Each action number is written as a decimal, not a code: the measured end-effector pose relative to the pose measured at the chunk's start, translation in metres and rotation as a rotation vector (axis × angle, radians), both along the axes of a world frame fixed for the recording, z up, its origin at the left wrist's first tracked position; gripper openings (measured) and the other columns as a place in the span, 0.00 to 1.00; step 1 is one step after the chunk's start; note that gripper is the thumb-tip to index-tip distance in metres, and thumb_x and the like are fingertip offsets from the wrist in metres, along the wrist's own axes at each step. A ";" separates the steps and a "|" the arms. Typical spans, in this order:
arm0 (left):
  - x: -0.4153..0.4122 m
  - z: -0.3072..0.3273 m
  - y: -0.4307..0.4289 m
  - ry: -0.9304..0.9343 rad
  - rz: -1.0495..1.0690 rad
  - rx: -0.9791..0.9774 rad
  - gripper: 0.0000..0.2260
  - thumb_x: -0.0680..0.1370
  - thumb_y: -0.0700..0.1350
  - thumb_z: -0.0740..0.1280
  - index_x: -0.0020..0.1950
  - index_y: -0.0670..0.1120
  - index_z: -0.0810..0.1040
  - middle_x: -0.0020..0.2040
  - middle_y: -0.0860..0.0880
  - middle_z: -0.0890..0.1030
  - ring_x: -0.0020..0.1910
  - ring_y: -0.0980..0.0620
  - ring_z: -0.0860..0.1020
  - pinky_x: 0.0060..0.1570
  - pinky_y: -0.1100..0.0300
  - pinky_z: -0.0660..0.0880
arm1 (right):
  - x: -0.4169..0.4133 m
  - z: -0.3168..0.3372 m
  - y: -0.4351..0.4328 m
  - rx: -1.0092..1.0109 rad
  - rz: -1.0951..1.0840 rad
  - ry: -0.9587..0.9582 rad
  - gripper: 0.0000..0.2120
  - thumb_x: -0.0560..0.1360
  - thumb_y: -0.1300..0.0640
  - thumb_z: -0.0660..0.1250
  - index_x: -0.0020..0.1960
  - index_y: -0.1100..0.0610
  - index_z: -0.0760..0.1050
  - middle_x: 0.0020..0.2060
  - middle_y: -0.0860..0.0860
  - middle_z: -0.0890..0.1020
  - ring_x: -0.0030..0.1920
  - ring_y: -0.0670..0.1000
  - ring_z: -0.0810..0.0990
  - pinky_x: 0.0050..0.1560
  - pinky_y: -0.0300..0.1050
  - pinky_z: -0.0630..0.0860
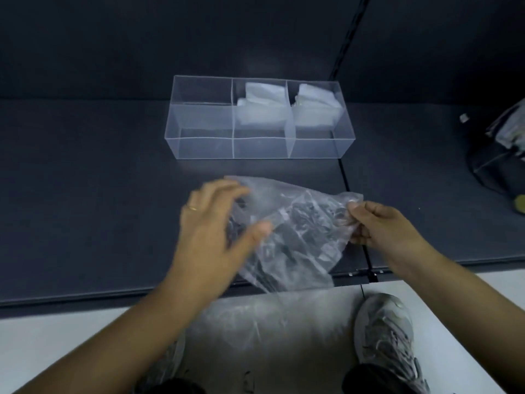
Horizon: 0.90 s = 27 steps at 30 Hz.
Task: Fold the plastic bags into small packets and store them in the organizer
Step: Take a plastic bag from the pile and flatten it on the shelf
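Plastic bag (301, 231), clear and crumpled, hangs from the right hand (380, 226), which pinches its right edge between the thumb and curled fingers. From that pinch the film spreads leftward and sags down past the front edge of the dark shelf (85, 209). Left of the grip, the left hand (210, 223) hovers over the bag's far side with fingers spread and loosely bent, thumb well apart from them, clasping nothing; it is blurred, so I cannot tell whether it touches the film. A ring (193, 208) sits on one finger. Beyond the grip, further back on the shelf, stands the clear organizer (204, 149), with folded white packets (264, 109) in its middle and right sections. Below the grip, a grey shoe (389, 336) rests on the pale floor.
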<state>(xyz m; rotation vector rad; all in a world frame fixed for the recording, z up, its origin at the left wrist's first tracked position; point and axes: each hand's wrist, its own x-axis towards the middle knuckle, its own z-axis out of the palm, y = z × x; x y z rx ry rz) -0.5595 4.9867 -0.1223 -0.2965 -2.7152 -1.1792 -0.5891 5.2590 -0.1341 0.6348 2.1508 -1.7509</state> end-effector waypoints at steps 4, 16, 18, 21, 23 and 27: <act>0.013 -0.018 0.022 -0.225 -0.047 -0.036 0.25 0.70 0.67 0.66 0.61 0.55 0.74 0.61 0.62 0.68 0.59 0.66 0.64 0.61 0.65 0.62 | 0.010 0.002 0.004 -0.070 0.104 0.001 0.12 0.77 0.53 0.66 0.45 0.62 0.79 0.35 0.54 0.82 0.35 0.47 0.80 0.35 0.35 0.78; -0.006 -0.004 -0.005 -0.312 0.176 0.583 0.05 0.73 0.43 0.72 0.38 0.50 0.80 0.35 0.47 0.79 0.35 0.58 0.74 0.36 0.69 0.72 | -0.010 0.026 0.028 -0.008 -0.052 0.016 0.12 0.78 0.53 0.64 0.38 0.58 0.75 0.27 0.48 0.80 0.30 0.47 0.75 0.36 0.38 0.76; -0.011 0.008 -0.011 -0.361 0.127 0.668 0.03 0.70 0.48 0.72 0.37 0.53 0.81 0.33 0.52 0.79 0.34 0.59 0.74 0.35 0.70 0.72 | -0.010 0.036 0.023 -0.107 -0.133 0.138 0.12 0.78 0.54 0.64 0.36 0.56 0.74 0.26 0.47 0.79 0.28 0.45 0.75 0.33 0.35 0.76; -0.014 0.029 -0.032 -0.466 -0.259 0.560 0.07 0.70 0.52 0.75 0.40 0.50 0.81 0.39 0.51 0.82 0.38 0.57 0.78 0.41 0.68 0.74 | -0.014 0.073 0.018 -0.177 -0.199 0.501 0.12 0.78 0.56 0.65 0.36 0.52 0.74 0.28 0.44 0.79 0.29 0.43 0.76 0.37 0.36 0.77; -0.015 0.043 -0.042 -0.542 -0.491 0.473 0.12 0.70 0.57 0.73 0.45 0.50 0.82 0.47 0.48 0.83 0.48 0.52 0.81 0.49 0.65 0.75 | -0.012 0.104 0.012 -0.073 -0.027 0.761 0.05 0.76 0.53 0.67 0.42 0.50 0.75 0.35 0.43 0.81 0.37 0.42 0.78 0.43 0.37 0.75; -0.021 0.044 -0.050 -0.363 -0.161 0.534 0.20 0.71 0.69 0.62 0.54 0.58 0.80 0.56 0.53 0.81 0.57 0.54 0.79 0.55 0.62 0.76 | 0.012 0.125 -0.011 0.180 0.442 0.900 0.06 0.74 0.54 0.69 0.46 0.48 0.73 0.58 0.42 0.80 0.60 0.46 0.78 0.60 0.40 0.73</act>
